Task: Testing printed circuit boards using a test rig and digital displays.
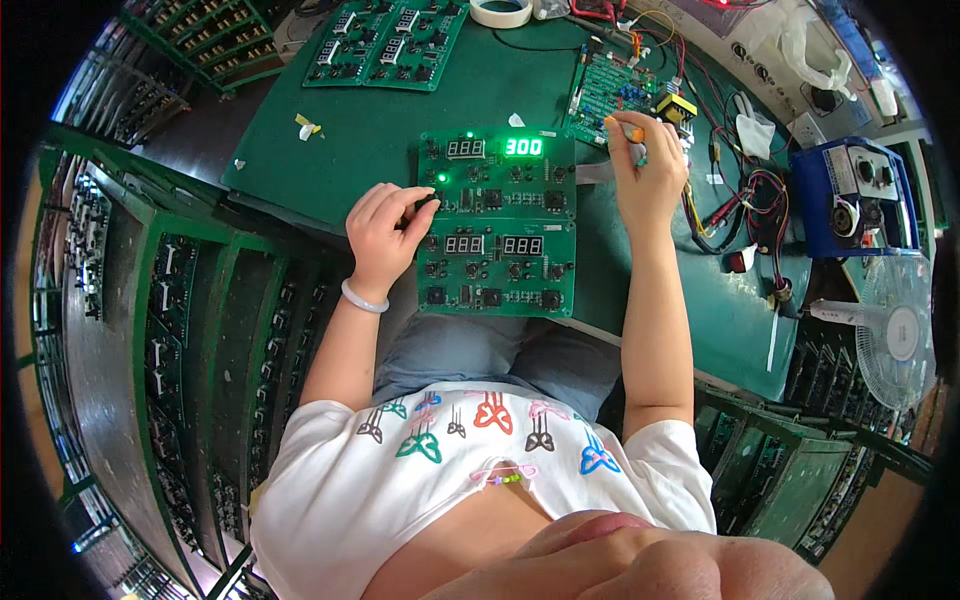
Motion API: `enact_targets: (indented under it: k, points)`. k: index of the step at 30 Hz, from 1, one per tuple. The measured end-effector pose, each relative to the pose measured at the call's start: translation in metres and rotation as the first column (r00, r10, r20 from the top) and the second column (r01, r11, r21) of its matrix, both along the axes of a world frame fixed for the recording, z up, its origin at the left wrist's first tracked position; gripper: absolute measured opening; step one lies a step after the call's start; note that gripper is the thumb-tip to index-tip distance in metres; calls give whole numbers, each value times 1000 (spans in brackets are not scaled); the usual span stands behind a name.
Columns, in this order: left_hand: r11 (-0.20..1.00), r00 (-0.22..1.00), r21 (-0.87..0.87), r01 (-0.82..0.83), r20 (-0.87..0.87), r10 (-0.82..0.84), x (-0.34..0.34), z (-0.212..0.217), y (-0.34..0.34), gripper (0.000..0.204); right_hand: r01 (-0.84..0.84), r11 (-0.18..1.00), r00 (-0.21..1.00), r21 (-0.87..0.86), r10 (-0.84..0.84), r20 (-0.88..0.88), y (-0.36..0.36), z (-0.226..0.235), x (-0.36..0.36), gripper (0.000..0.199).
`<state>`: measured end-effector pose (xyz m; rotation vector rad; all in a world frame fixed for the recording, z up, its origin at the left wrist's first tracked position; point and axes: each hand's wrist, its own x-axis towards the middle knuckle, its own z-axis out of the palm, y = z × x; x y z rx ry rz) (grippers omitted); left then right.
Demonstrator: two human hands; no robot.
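Two joined green circuit boards (497, 222) lie in front of me at the table's near edge. On the upper one, a digit display (523, 148) glows green and small green lights are lit; the other displays are dark. My left hand (385, 232) is closed at its left edge, thumb and fingers pinching a small black knob (425, 200). My right hand (652, 170) is closed round a small tool with an orange end (630, 132), its kind unclear. It is held beside a populated circuit board (610, 90) with wires and a yellow transformer (675, 107).
More display boards (385, 45) lie at the far left, near a tape roll (501, 12). Tangled wires (745, 200) run along the right, by a blue crate (853, 195) and a white fan (890, 332). Green racks of boards (200, 330) stand to my left.
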<state>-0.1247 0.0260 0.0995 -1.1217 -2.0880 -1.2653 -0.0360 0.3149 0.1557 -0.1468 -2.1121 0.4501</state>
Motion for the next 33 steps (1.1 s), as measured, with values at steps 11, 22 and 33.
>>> enact_targets:
  k: [11,22,33]
  points:
    - [1000,1000,-5,-4,-10,4,-1,0,-1,16,5,999,1000,-33,-4,26,-2,-2,-2,12]
    - [999,986,32,43,160,-48,1,2,-5,14,-220,843,957,-491,89,-275,-3,5,11,14]
    - [997,972,-81,14,234,6,-29,25,5,36,-8,493,754,-870,574,318,-12,20,34,24]
